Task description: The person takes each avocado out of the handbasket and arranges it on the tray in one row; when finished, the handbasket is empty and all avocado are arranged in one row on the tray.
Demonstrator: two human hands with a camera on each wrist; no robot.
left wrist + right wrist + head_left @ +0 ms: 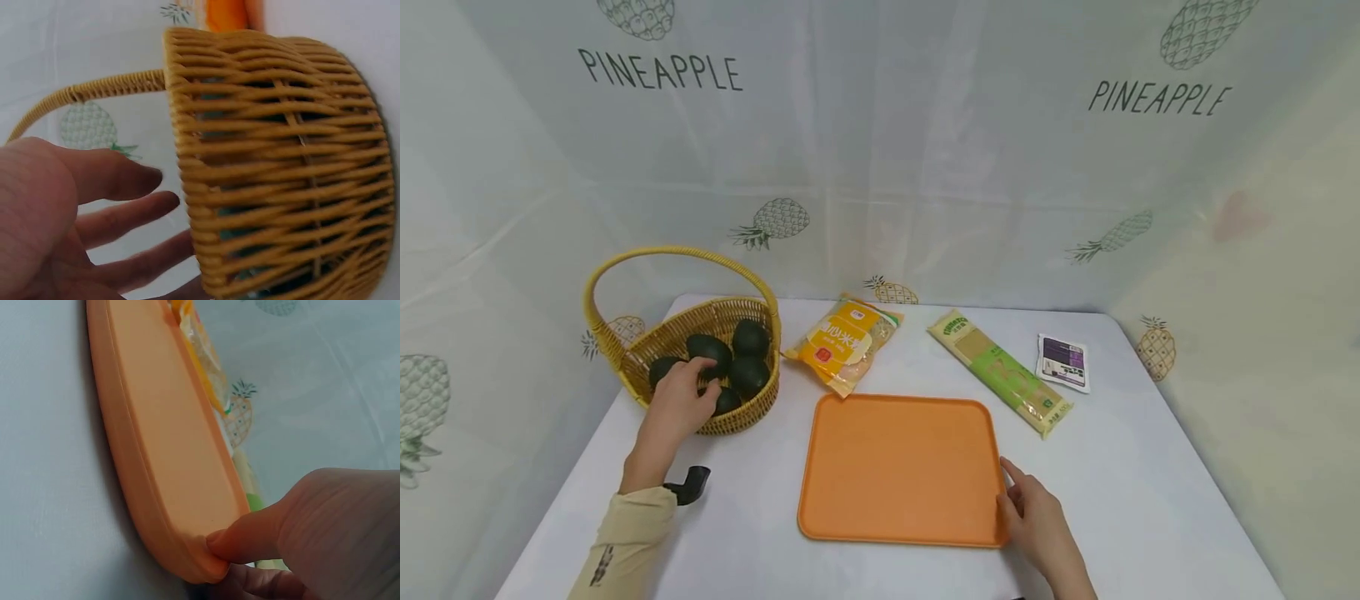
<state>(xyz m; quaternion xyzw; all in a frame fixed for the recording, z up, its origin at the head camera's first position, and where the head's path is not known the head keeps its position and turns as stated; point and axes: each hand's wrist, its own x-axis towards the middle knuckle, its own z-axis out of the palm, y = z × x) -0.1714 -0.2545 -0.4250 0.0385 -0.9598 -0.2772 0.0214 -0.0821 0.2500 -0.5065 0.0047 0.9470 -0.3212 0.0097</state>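
A yellow wicker basket with a tall hooped handle holds several dark green avocados at the left of the table. My left hand reaches over the basket's near rim, its fingers spread apart above the avocados. In the left wrist view the thumb and fingers are loosely bent, and the woven wall hides some fingertips. An orange rectangular tray lies flat at the middle. My right hand pinches its right edge near the front corner, the thumb on the rim and the fingers below.
Behind the tray lies a yellow-orange bag of grain. A long green and beige noodle packet rests diagonally to its right, beside a small white and purple sachet. A pineapple-print curtain hangs behind the table.
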